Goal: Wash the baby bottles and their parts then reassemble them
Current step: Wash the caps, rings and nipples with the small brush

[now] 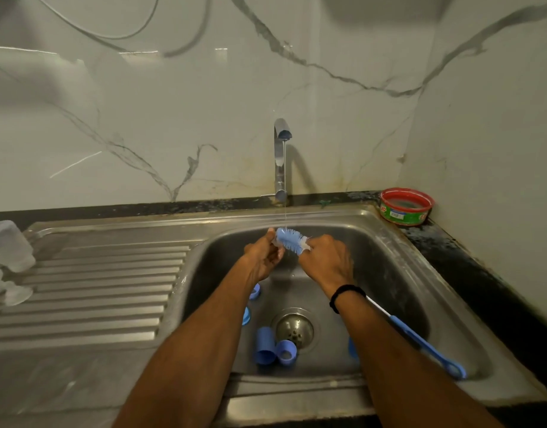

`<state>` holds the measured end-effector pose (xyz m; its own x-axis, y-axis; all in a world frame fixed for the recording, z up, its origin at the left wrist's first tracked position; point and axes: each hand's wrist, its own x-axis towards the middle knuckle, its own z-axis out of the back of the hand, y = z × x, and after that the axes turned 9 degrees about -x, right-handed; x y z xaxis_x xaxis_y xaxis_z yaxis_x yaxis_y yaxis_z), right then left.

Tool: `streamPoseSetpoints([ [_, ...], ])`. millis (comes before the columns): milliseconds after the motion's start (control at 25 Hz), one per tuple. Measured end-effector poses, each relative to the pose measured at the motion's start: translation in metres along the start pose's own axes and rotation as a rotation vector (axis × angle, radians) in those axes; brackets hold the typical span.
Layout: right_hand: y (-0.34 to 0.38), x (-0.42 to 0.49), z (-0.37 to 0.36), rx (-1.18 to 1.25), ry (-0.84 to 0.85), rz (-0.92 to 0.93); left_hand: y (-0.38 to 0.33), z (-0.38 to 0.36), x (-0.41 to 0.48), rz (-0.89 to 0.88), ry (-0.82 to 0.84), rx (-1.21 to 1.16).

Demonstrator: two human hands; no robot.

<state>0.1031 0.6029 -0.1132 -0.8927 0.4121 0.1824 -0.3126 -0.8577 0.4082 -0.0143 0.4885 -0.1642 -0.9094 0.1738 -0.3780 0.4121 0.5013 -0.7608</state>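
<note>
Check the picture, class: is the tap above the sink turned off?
No, a thin stream of water falls from the tap onto the brush held by the left hand and the right hand.

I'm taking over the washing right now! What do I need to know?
Left hand: pinches the bristle tip of the bottle brush.
Right hand: grips the brush just below the bristles, under the running tap.
Clear bottles sit at the drainboard end, seemingly washed.
Blue parts lie in the sink basin. They need washing, then everything needs reassembling.
</note>
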Motion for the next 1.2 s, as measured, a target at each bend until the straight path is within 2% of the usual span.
streamPoseSetpoints([
  [400,0.004,-0.001,0.009,-0.218,-0.067,0.123,-0.006,0.001,-0.004,0.021,0.019,-0.091],
  [720,0.003,0.002,0.009,-0.178,-0.103,0.091,-0.009,-0.008,-0.01,-0.043,0.095,-0.019],
  [920,-0.002,0.004,0.005,0.187,0.066,-0.006,-0.012,-0.011,-0.01,-0.06,0.09,-0.012],
  [960,-0.004,0.003,0.006,0.172,0.057,-0.017,-0.011,-0.012,-0.01,-0.047,0.094,-0.006],
  [1120,0.001,-0.001,0.008,-0.142,-0.11,0.04,-0.006,-0.021,-0.013,0.012,0.079,0.037],
  [1200,0.004,0.0,0.008,-0.025,-0.049,-0.006,-0.011,-0.024,-0.015,0.021,0.095,-0.01],
])
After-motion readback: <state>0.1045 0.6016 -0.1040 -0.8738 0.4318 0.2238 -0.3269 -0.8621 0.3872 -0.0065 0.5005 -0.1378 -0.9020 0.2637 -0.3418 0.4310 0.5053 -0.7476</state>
